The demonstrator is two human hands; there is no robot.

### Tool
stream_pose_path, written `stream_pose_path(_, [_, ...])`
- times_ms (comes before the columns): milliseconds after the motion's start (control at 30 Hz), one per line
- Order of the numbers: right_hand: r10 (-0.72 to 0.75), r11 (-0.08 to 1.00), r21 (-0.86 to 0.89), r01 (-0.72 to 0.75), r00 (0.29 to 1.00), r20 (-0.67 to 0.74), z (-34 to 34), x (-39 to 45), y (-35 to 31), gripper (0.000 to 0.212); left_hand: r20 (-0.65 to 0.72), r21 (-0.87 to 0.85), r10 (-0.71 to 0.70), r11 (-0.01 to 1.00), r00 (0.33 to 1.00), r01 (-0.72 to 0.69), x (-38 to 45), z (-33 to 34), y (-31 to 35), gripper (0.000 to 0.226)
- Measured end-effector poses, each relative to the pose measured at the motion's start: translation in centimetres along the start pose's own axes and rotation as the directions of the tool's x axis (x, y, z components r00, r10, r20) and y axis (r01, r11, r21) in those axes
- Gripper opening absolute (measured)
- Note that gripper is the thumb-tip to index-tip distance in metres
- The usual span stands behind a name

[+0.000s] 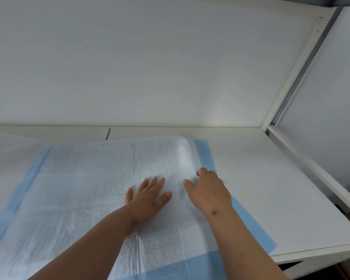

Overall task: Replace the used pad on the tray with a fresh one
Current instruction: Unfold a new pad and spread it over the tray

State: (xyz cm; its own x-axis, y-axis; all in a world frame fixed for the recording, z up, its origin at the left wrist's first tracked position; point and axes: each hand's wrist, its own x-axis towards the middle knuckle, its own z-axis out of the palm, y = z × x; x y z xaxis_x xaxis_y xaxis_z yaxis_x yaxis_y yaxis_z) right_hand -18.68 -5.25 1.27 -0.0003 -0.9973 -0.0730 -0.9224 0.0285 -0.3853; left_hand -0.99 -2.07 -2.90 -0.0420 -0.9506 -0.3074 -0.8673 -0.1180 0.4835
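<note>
Left hand (148,196) flat and open on blue-bordered absorbent pad (85,199), right hand (209,190) pinching its raised fold.

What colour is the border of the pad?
Light blue, around a white middle; the pad shows in the head view.

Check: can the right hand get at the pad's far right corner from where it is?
Probably yes. The right hand rests by the pad's blue right border, and the far right corner lies just beyond it with nothing between.
</note>
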Motion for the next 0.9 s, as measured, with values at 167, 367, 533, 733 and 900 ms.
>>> stream_pose_path(167, [-0.07, 0.965, -0.258, 0.043, 0.993, -0.097, 1.4, -0.3, 0.6, 0.031, -0.007, -0.012, 0.015, 1.0, 1.0, -0.015, -0.2, 0.1, -0.1, 0.059])
stream_pose_path(367, [-0.101, 0.971, -0.226, 0.081, 0.992, -0.076, 0.6, -0.6, -0.5, 0.028, -0.045, -0.146, 0.039, 0.988, 0.998, -0.045, -0.7, -0.1, -0.1, 0.057])
stream_pose_path(533, [-0.146, 0.988, 0.043, 0.147, 0.989, -0.032, -0.5, -1.1, -2.5, 0.036, -0.095, -0.658, -0.016, 0.752, 0.995, -0.051, -1.6, -1.0, -0.6, 0.052])
stream_pose_path(733, [-0.225, 0.881, 0.444, 0.161, 0.97, 0.095, -2.0, -1.9, -5.2, 0.044, -0.048, -0.862, -0.094, 0.507, 0.994, 0.006, -2.4, -1.6, -1.7, 0.075])
stream_pose_path(900, [-0.18, 0.422, 0.895, -0.146, 0.954, 0.24, -2.1, -1.5, -4.7, 0.017, -0.059, -0.85, -0.118, 0.526, 0.991, 0.012, -2.6, -1.9, -1.8, 0.091])
